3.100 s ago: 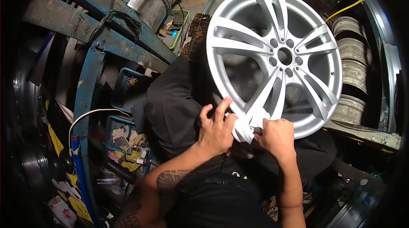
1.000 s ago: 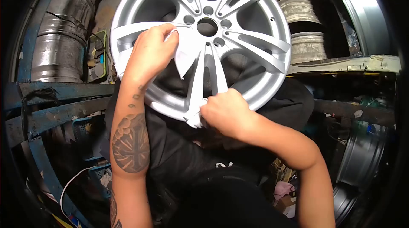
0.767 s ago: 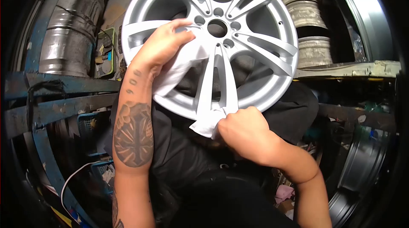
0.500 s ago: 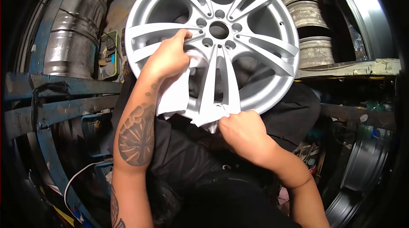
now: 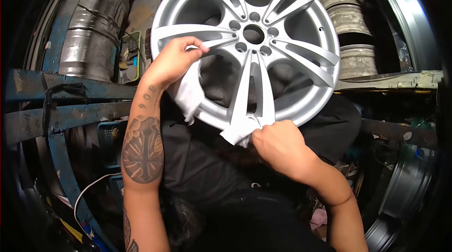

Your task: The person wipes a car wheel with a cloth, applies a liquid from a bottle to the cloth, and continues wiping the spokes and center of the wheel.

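A silver alloy wheel rim [image 5: 254, 87] with split double spokes is tilted face-up over my lap. My left hand [image 5: 176, 61] is at its left spoke, fingers curled and closed on a white cloth [image 5: 189, 89] that hangs below the palm over the rim's lower left edge. At the bottom edge, my right hand [image 5: 281, 146] is a fist gripping another white piece of cloth [image 5: 240, 132] against the foot of the lowest spoke. Whether the two white pieces join behind the rim cannot be seen.
Stacked metal wheel barrels [image 5: 96, 26] stand at the upper left, more wheels [image 5: 348, 19] at the upper right. Blue metal frame bars [image 5: 75, 85] run along the left side. A green-edged basket [image 5: 131, 59] holds small items. A white cable [image 5: 84, 191] curves at the lower left.
My left hand has drawn back left and down along the spoke, its cloth bunching towards the outer edge. The right hand stays at the bottom edge; the whole view has shifted slightly.
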A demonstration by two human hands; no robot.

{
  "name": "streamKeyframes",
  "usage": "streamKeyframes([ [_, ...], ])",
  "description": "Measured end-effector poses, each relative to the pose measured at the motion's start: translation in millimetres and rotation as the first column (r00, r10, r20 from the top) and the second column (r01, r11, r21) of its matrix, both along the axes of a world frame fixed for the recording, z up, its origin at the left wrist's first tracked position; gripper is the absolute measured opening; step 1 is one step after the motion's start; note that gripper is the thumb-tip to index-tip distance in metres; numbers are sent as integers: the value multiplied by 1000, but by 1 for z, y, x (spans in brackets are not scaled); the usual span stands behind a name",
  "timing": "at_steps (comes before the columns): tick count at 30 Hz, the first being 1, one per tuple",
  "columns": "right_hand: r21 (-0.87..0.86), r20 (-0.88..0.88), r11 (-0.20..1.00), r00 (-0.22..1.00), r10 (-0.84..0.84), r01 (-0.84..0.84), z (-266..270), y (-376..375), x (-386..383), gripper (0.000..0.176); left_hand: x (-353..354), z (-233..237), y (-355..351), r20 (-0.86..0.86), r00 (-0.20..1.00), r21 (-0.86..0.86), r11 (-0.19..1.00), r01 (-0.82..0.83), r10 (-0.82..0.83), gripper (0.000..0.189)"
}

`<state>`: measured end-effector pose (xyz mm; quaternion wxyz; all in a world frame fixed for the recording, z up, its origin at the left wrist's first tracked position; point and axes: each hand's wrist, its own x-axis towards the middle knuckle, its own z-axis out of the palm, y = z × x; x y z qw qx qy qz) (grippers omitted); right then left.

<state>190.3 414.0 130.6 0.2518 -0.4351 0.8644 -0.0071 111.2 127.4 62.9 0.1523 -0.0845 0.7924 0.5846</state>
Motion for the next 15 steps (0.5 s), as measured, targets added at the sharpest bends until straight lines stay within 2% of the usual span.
streamKeyframes([
  [1,-9,-13,1000,1000,3,-3,-1,-2,0,7,-1,0,0,35,999,210,977,-43,36,22],
  [2,-17,-32,1000,999,6,-7,-3,-2,-1,5,-1,-2,-3,180,983,677,728,-110,-20,24],
  [3,-25,-58,1000,998,7,-8,-5,-2,-4,3,-1,3,11,158,976,715,664,-219,151,28],
  [5,-18,-107,1000,994,9,-11,-18,0,-6,4,-1,13,26,141,963,753,607,-256,231,31],
  [7,-4,-127,1000,992,4,-5,-21,-2,-6,5,-6,13,22,22,1000,655,756,-4,-13,47],
  [8,7,-125,1000,992,-4,5,-19,-3,-2,6,2,13,25,95,993,629,777,-5,-70,54],
  [9,19,-123,1000,992,-15,17,-18,-4,0,6,5,11,32,49,995,512,858,51,-88,66],
  [11,-17,-93,1000,996,19,-20,-29,-3,-5,5,13,1,38,-180,969,94,978,189,-170,77],
  [12,-36,-78,999,996,34,-37,-30,-4,-7,7,13,0,35,-142,937,-257,926,276,-319,84],
  [15,42,-25,997,997,70,-69,-12,0,-8,6,20,-9,32,-125,870,-522,777,351,-477,66],
])
